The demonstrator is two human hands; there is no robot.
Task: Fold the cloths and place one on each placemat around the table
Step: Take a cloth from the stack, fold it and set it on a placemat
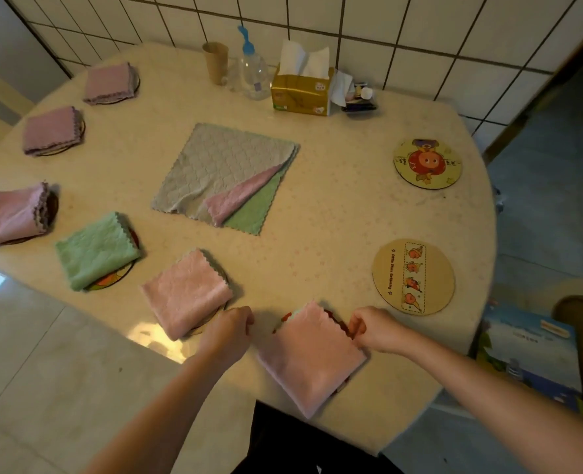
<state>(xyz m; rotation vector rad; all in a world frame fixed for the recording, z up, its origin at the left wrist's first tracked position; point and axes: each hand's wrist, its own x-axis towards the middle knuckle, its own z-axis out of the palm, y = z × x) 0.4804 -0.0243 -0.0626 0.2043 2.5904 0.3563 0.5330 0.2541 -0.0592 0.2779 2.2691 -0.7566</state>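
Both forearms reach fwd from bottom of frame over near table [317, 213] edge, bare, converging toward the nearest cloth.

L hand [227, 331]: knuckles up, fingers curled into a loose fist, sits just left of the pink folded cloth [309, 357]. Fingertips hidden under the hand; cannot tell whether it pinches the cloth's left corner or is just clenched beside it.

R hand [377, 328]: fingers curled, thumb and fingertips at the cloth's right scalloped edge; looks like a pinch on that edge.

Pink folded cloth lies diamond-wise on a round placemat at near edge, between the hands; only slivers of red mat print show at its top and lower right.

Other folded cloths, each on its own mat, run along left side: second pink cloth [186, 294] just beside L hand, green cloth [95, 249], pink roll-ish cloth [15, 215], mauve cloth [52, 130], far mauve cloth [110, 83].

Unfolded stack [221, 172] at table centre: grey top layer, pink corner flipped up, green beneath.

Bare mats on right side: near placemat [413, 277] w/ strip of cartoon figures, far placemat [427, 163] w/ round red character. Well apart from both hands.

Far edge by tiled wall: paper cup [216, 62], clear pump bottle [254, 68], tissue pack [302, 87].
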